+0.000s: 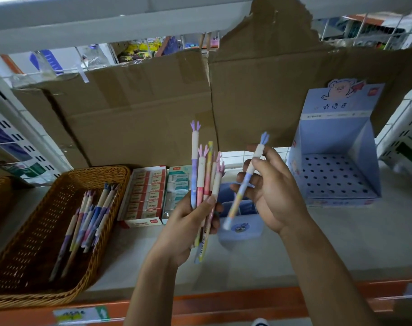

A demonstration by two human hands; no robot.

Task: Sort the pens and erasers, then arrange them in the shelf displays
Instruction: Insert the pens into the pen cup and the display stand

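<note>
Cardboard [139, 109]: flattened brown sheets stood upright along the back of the shelf, their top edge torn and ragged, with tape across the joins.
Wire grid [376, 27]: white, it ran behind the cardboard; packaged goods showed through it, too blurred to tell apart.
Wicker basket [35, 298]: brown, it sat on the shelf at the left.
Slotted panel [12, 137]: white, at the left side.
Shelf edge [223, 300]: an orange strip along the front, carrying a label [80, 315].

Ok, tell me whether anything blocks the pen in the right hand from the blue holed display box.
Nothing visible does. The right hand holds the pen in open air left of the display box, whose front is open and holes look empty.
</note>
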